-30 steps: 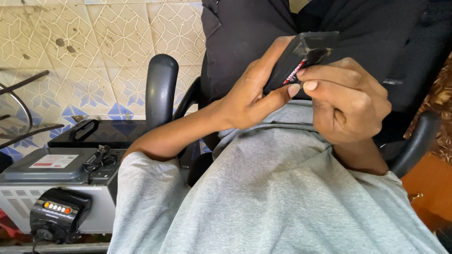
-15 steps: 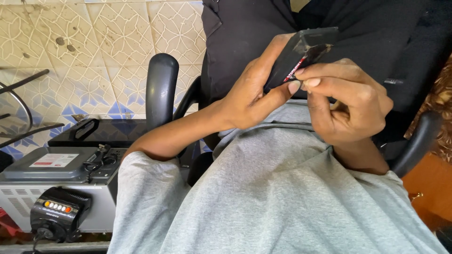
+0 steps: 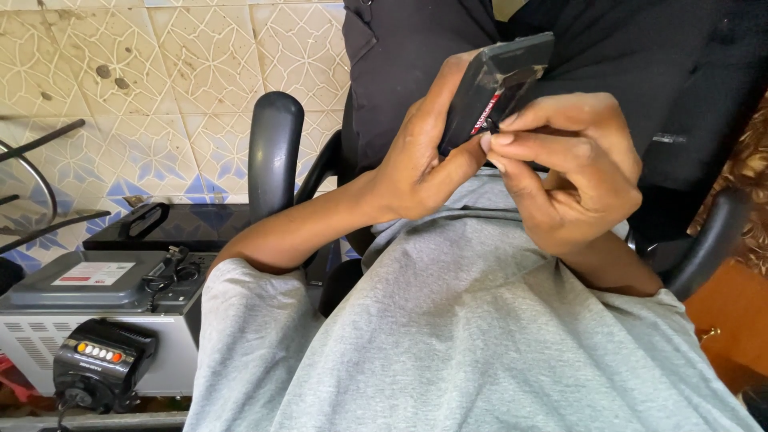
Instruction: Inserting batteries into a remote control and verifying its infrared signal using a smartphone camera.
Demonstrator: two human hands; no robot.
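While both hands meet at chest height, the scene reads as follows.

Left hand: the left hand (image 3: 420,160) wraps around a small black packet (image 3: 496,84), fingers behind it and the thumb pressed across its lower front.
Right hand: the right hand (image 3: 572,172) pinches the packet's lower edge between thumb and forefinger; the other fingers curl into the palm.
Black packet: flat, dark and glossy, with a red and white strip on its face; it stands tilted, top end toward 1 o'clock, at about 1 o'clock in the view, gripped by both hands and held in front of a black garment (image 3: 608,56).
Grey shirt: the grey shirt (image 3: 480,344) fills the lower middle, just below the hands.
Chair: a black armrest (image 3: 274,152) rises at 10 o'clock from the left hand; another black arm (image 3: 708,240) curves at 4 o'clock from the right hand.
Machine: a grey boxed machine (image 3: 96,308) sits at 8 o'clock, well apart from the hands, with a black controller (image 3: 100,360) with a row of small lights against its front.
Floor: patterned tiles (image 3: 160,72) at 10 to 11 o'clock.
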